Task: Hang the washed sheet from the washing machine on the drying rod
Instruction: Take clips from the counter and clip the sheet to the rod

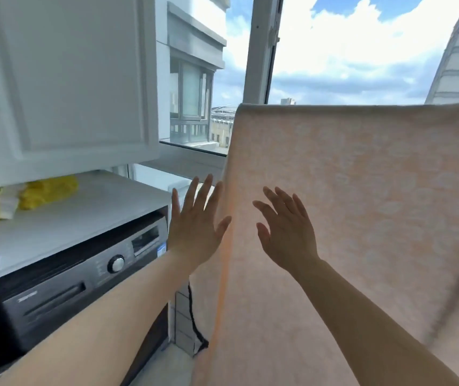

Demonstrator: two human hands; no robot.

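Sheet (362, 204) already hung folded over a top line before the window, its long axis running right — the rod itself was hidden under the fold. Both hands were spread flat and held nothing. Left hand (194, 227) sat at the sheet's left edge, right hand (286, 232) over its face; contact could not be told. Sheet's right end and hem were cut off.

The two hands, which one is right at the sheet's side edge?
The left hand: its spread fingers straddle the orange-edged left border of the pink sheet, nearest the washing machine. The right hand is open too, but further in over the cloth.
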